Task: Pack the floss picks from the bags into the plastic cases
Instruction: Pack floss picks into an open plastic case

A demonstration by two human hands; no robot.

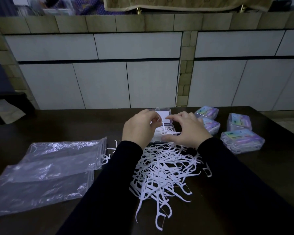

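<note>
A loose heap of white floss picks [161, 170] lies on the dark table between my sleeves. Beyond it stands an open clear plastic case [161, 114], lid raised, with some picks inside. My left hand [137, 128] pinches one floss pick [163, 123] upright over the case. Over the case's right side hovers my right hand [187, 128], fingers spread and relaxed, its thumb near the picks in the case. Whether it touches them I cannot tell.
Two flat clear zip bags [46, 170] lie at the left, overlapping. Several closed, filled cases with pastel labels [241, 141] sit at the right, near the table's far right corner. A tiled wall rises behind the table's far edge.
</note>
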